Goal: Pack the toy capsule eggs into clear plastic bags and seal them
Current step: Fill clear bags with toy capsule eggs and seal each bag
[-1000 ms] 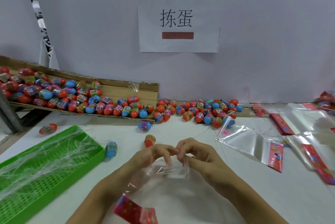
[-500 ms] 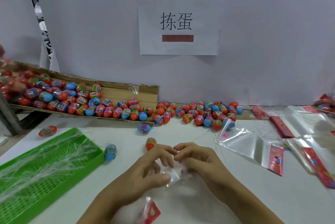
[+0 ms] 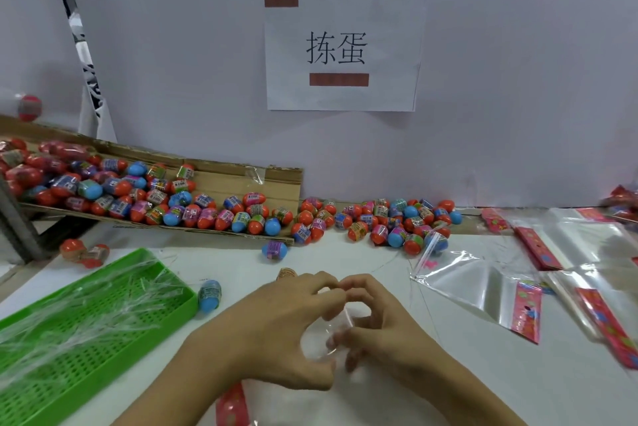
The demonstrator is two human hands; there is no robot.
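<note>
Clear plastic bag with red printed header at near table edge, centre, pinched at its mouth by left hand and right hand, fingers curled. Bare white table beyond hands. Green perforated plastic tray left; orange-and-blue capsule eggs along wall; spare clear bags right.

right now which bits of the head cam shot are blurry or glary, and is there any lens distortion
Head view: the egg at the far left edge is smeared by motion blur, and the fingertips on the clear bag look soft. Glare streaks the plastic film in the green tray and the flat bags on the right. Wide-angle distortion bends the frame edges; the paper sign stays sharp.
</note>
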